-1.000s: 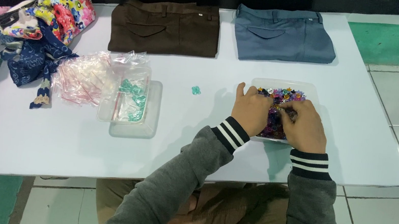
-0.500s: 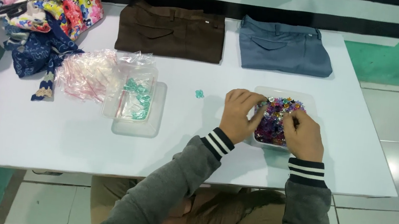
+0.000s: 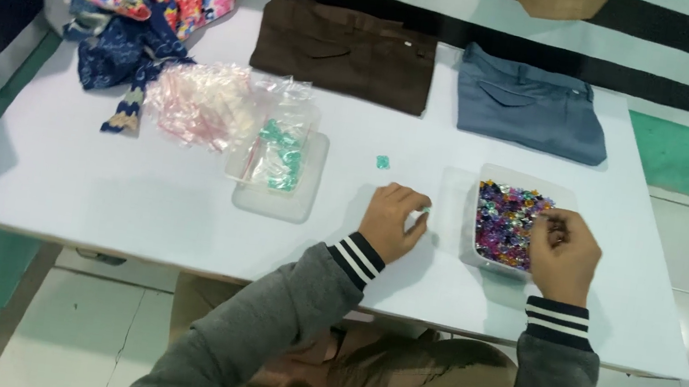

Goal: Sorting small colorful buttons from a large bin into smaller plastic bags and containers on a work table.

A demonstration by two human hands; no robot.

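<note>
The right hand [image 3: 563,253] has its fingers curled and pinched together over the near right part of a clear rectangular plastic tray filled with small multicoloured shiny beads [image 3: 505,223]. The fingertips touch or dip into the bead heap; whether a bead is caught between them is too small to tell. The tray lies directly under and just left of those fingers, with its long axis running away from the person toward the far side of the table.

The left hand [image 3: 392,220] rests on the white tabletop [image 3: 98,179], just left of the tray and apart from its wall. Its fingers are loosely bent, and a tiny pale green piece seems to sit at the fingertips, though the grip cannot be made out. The right hand is plainly the nearer one to the beads.

A small green bit [image 3: 382,162] lies alone on the table beyond the left hand. Further left stands a clear shallow plastic box with green pieces in small bags [image 3: 277,167], touching a heap of crumpled clear and pink plastic bags [image 3: 201,104]. At the far left corner sits a bundle of bright floral and dark blue cloth [image 3: 143,3]. Along the far edge lie folded brown trousers [image 3: 346,47] and folded grey-blue trousers [image 3: 529,107], side by side and apart.
</note>
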